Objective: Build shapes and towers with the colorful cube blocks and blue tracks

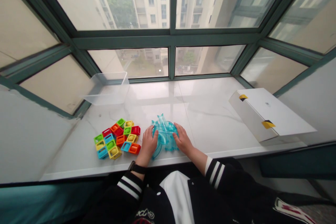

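Note:
A heap of clear blue curved plastic pieces (164, 134) lies on the white windowsill near its front edge. My left hand (148, 142) rests against the heap's left side, fingers curled onto a curved piece. My right hand (181, 138) presses on the heap's right side, fingers bent over the pieces. Just left of my left hand sits a cluster of several hollow square blocks (117, 138) in red, orange, yellow, green and blue.
A clear plastic tub (108, 89) stands at the back left of the white marble sill (210, 112). A white cardboard box (267, 113) with yellow tape lies at the right. Window panes close off the back and sides.

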